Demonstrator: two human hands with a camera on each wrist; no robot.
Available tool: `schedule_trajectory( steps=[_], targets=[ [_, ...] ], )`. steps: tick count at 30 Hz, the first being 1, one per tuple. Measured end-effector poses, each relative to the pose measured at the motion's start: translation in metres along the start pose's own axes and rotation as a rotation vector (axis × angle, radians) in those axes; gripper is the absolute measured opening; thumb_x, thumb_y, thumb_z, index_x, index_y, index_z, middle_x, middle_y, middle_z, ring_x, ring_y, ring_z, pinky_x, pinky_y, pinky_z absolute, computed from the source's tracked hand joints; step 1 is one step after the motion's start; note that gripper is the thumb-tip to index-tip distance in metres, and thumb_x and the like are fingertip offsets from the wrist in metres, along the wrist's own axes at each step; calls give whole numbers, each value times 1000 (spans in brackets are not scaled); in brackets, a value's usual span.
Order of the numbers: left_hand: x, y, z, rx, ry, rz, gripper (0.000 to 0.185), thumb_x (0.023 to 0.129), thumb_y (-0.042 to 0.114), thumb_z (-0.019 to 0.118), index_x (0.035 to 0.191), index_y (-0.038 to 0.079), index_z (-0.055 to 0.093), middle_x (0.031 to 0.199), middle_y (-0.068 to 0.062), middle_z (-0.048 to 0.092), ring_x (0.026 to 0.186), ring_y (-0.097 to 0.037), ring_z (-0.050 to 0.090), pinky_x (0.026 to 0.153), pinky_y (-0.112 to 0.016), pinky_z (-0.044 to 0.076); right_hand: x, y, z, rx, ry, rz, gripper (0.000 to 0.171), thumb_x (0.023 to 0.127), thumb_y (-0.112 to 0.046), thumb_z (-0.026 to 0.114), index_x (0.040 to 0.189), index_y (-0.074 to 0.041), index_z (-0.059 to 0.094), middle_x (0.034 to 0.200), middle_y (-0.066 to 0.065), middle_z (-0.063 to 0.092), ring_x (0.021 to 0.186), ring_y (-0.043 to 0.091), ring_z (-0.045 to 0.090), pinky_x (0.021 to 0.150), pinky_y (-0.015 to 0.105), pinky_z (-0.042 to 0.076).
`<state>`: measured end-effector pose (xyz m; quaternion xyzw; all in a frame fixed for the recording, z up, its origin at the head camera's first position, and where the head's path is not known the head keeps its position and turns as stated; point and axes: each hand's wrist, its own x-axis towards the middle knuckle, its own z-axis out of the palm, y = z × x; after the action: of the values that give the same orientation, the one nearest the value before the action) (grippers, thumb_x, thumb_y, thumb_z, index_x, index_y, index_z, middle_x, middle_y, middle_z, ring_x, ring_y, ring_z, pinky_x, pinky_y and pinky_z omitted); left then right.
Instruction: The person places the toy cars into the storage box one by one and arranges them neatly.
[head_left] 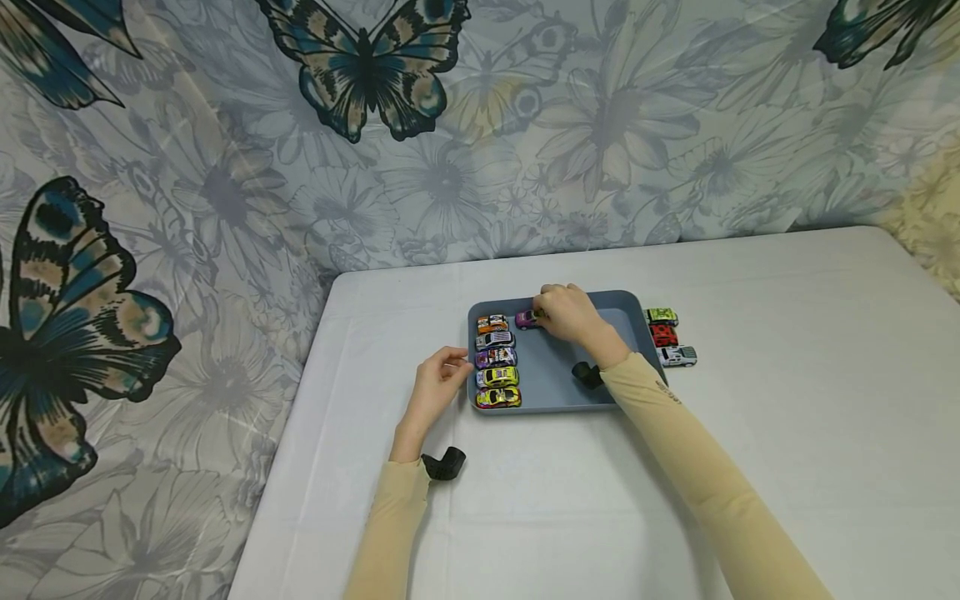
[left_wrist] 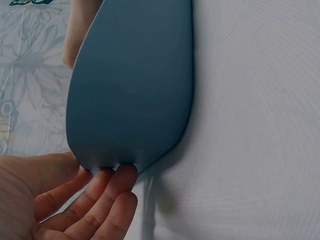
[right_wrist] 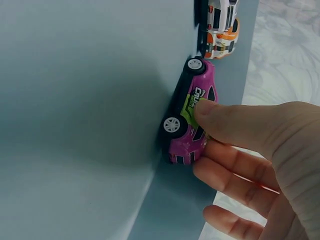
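Head view shows a white table (head_left: 787, 433) carrying a grey-blue tray (head_left: 558, 392), and the work looks a little past halfway. Five toy cars stand side by side in a column along the tray's left edge, from an orange-and-white car (head_left: 492, 322) at the far end to a yellow car (head_left: 498, 397) at the near end. Three more cars, a green one (head_left: 662, 316), a red one (head_left: 663, 335) and a white one (head_left: 677, 356), wait on the table just beside the tray's right rim, so by my reading those are left to bring in.

A sixth, the purple car (right_wrist: 190, 117), sits in the tray's far part, just right of the orange-and-white car. The right hand (head_left: 572, 315) is on it: the wrist view shows the thumb pressing its side while the fingers curl behind, a pinch on the car. The left hand (head_left: 437, 390) lies at the tray's near-left corner, fingers relaxed, fingertips (left_wrist: 122, 175) touching the rim and gripping nothing.
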<state>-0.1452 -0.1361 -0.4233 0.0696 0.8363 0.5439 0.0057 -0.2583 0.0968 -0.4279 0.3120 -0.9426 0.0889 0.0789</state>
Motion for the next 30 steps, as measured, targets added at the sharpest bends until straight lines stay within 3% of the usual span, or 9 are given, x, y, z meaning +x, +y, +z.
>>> schedule_trajectory(
  steps=[6, 17, 30],
  targets=[
    [12, -33, 7, -21, 11, -9, 28, 88, 6, 63, 111, -8, 59, 96, -21, 62, 81, -31, 62, 60, -21, 44, -3, 1, -1, -14, 6, 5, 7, 78, -8, 73, 83, -5, 70, 79, 8, 60, 73, 25, 59, 62, 40, 44],
    [12, -33, 9, 3, 25, -14, 22, 88, 6, 63, 108, -3, 62, 93, -14, 63, 78, -22, 62, 61, -23, 47, -14, 1, -15, 33, 1, 29, 15, 79, -13, 74, 91, -5, 71, 85, 8, 62, 78, 24, 59, 68, 42, 43],
    [11, -34, 7, 5, 23, -23, 23, 89, 8, 63, 109, -3, 61, 94, -13, 63, 79, -21, 63, 63, -25, 49, -60, 21, -44, 66, 35, 18, 22, 78, -10, 74, 98, -2, 70, 93, 12, 63, 82, 27, 61, 71, 47, 44]
  ],
)
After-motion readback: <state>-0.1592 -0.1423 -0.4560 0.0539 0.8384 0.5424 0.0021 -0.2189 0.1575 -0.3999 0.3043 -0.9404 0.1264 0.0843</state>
